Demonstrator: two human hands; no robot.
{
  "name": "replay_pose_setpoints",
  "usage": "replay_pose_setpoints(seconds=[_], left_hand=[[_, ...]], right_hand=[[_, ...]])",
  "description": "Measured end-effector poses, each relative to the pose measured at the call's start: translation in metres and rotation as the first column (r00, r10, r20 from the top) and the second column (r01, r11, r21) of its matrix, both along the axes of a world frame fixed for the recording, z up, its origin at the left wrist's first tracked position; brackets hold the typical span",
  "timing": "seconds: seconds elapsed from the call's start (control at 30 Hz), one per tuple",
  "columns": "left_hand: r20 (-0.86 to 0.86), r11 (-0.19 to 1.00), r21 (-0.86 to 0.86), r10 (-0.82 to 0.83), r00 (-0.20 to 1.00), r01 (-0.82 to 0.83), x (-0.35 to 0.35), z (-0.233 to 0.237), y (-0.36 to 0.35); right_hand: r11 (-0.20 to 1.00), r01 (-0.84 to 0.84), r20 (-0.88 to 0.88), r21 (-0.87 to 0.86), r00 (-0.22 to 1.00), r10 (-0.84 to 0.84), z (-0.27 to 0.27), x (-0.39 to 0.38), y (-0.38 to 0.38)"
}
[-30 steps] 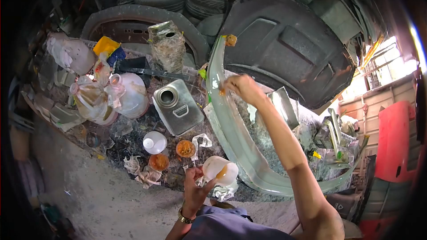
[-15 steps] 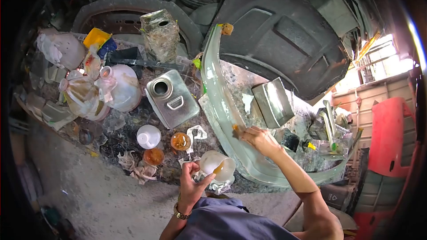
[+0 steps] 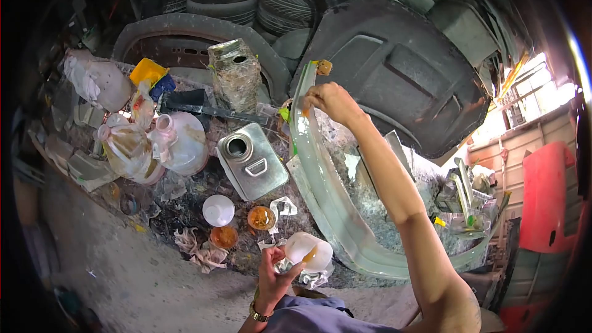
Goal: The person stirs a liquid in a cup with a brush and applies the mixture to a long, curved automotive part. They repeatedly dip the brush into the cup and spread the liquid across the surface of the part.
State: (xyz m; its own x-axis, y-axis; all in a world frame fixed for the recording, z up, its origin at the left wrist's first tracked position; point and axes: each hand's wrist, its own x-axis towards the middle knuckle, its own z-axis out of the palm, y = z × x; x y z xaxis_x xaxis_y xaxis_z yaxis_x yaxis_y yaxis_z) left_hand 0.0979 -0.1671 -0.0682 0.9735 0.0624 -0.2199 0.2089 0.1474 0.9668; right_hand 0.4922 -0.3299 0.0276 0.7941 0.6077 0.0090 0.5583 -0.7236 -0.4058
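Observation:
My right hand (image 3: 328,101) is closed at the upper end of the long, curved, glossy grey-green part (image 3: 327,188); its fingers pinch something small and orange, too hidden to name. My left hand (image 3: 277,271) grips a white translucent cup (image 3: 302,248) by its side, with an amber smear inside. Nearby stand a cup of amber liquid (image 3: 261,217), a second amber cup (image 3: 224,237) and a white cup (image 3: 218,210). A metal can (image 3: 256,166) with an open round mouth sits behind them.
White jugs (image 3: 185,145) stand at the left, with a tape-wrapped can (image 3: 235,80) behind. A large black panel (image 3: 394,74) leans at the back. Crumpled paper (image 3: 200,251) lies near the front edge. A red panel (image 3: 544,197) is at the far right.
My right hand has moved up along the curved part, from its middle to its upper end. My left hand still holds the cup. The view has shifted slightly.

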Motion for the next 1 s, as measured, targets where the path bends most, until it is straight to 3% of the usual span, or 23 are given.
replay_pose_setpoints(seconds=[0.07,0.13,0.17,0.3,0.5,0.77,0.9,0.97,1.0], left_hand=[[-0.018,1.000,0.021,-0.003,1.000,0.003,-0.002,-0.004,0.001],[-0.011,0.996,0.089,-0.020,1.000,0.020,-0.001,-0.001,0.004],[-0.016,1.000,0.022,-0.021,1.000,0.022,-0.002,0.003,0.004],[-0.024,0.999,-0.017,0.031,0.999,-0.032,-0.006,-0.003,0.003],[-0.097,0.996,-0.056,0.060,0.993,-0.066,-0.001,0.007,-0.002],[-0.026,0.991,-0.037,0.130,0.991,-0.131,0.016,0.012,-0.016],[-0.033,0.992,0.006,0.128,0.991,-0.128,0.026,0.011,-0.029],[0.009,0.991,0.050,0.121,0.993,-0.121,0.031,0.013,-0.038],[0.018,0.986,0.120,0.118,0.993,-0.119,0.034,0.019,-0.043]], right_hand=[[0.993,0.017,0.294,0.120,0.954,-0.052,-0.002,-0.009,0.003],[0.995,0.016,0.308,0.102,0.950,-0.047,0.002,-0.032,0.002],[0.997,0.015,0.325,0.078,0.945,-0.040,-0.002,-0.049,-0.004],[0.995,-0.045,0.260,-0.085,0.963,0.066,-0.030,-0.101,-0.042],[0.994,-0.063,0.168,-0.092,0.983,0.078,-0.060,-0.200,-0.097],[0.992,-0.056,0.131,-0.112,0.989,0.071,-0.062,-0.308,-0.156],[0.996,0.090,-0.040,0.030,0.995,-0.089,-0.030,-0.336,-0.173],[0.912,0.274,-0.108,0.306,0.961,-0.253,-0.010,-0.339,-0.172],[0.896,0.265,-0.071,0.355,0.964,-0.257,0.004,-0.338,-0.165]])
